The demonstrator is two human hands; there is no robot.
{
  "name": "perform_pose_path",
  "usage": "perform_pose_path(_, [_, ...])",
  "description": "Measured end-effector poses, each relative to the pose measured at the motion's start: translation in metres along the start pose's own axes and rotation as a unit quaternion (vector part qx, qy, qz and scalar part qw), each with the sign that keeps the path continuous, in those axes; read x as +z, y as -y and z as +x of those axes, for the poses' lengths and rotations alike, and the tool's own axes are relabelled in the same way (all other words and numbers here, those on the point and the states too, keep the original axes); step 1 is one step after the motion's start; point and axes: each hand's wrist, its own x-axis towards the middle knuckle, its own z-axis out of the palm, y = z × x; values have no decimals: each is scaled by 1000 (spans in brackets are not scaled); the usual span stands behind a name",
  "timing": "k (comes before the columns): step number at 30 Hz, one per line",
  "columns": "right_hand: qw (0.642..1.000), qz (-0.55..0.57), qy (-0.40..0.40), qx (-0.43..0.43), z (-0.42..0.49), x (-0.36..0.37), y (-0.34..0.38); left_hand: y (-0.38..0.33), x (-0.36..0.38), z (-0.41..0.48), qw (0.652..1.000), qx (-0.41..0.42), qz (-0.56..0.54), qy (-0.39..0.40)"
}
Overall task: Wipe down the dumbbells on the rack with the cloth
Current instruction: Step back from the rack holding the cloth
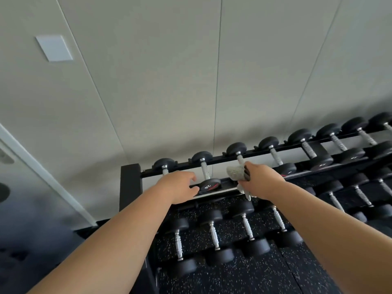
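Note:
A black rack (pixel 130 183) holds rows of black dumbbells with silver handles. My right hand (pixel 262 179) grips a grey cloth (pixel 236 171) bunched round the near end of the third top-row dumbbell (pixel 236 148); a cloth tail hangs below my fist. My left hand (pixel 180 185) sits over the near end of the leftmost top-row dumbbell (pixel 164 163), fingers curled toward the second dumbbell (pixel 209 185). I cannot tell whether the left hand grips anything.
More dumbbells (pixel 331 141) run to the right along the top tier, and lower tiers (pixel 214 236) hold several more. A pale panelled wall (pixel 191 81) rises behind the rack. Speckled black floor (pixel 244 279) lies underneath.

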Motion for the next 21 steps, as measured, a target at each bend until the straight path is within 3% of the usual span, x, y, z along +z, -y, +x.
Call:
perform_pose_path(11, [996, 12, -64, 54, -23, -29, -101, -102, -14, 36, 999, 35, 39, -12])
perform_pose_path(21, [986, 33, -86, 141, -65, -61, -293, -296, 18, 103, 990, 123, 71, 7])
